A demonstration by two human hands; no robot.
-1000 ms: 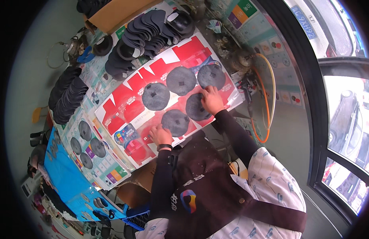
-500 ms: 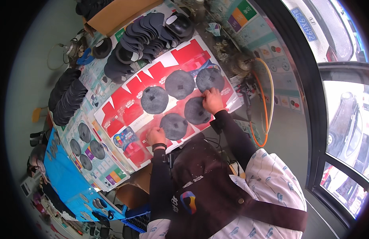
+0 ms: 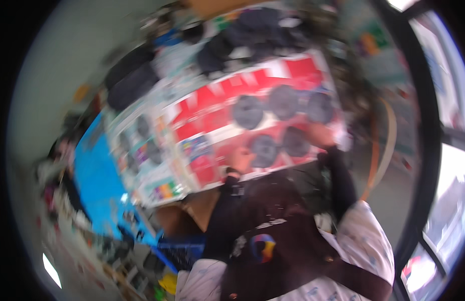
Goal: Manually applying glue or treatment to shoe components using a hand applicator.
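Several dark grey round discs lie in two rows on a red and white printed sheet [image 3: 222, 135]. My left hand [image 3: 241, 159] rests at the near edge of the sheet, beside the near left disc [image 3: 265, 150]. On the right, my right hand [image 3: 321, 135] is between the far right disc [image 3: 320, 107] and the near right disc [image 3: 296, 142], close to both. Motion smears the fingers of both hands, so their grip does not show. In the far row are also a left disc [image 3: 248, 112] and a middle disc [image 3: 283, 102].
Stacks of dark curved pieces [image 3: 252, 35] stand behind the sheet, with another dark stack [image 3: 131, 78] at far left. More grey discs lie on a printed sheet [image 3: 167, 175] to the left, beside a blue surface [image 3: 97, 185]. An orange hose [image 3: 374, 165] hangs at right.
The whole view has swung, so the table appears shifted to the right and is blurred. Both hands stay near the same discs, and the discs keep their arrangement.
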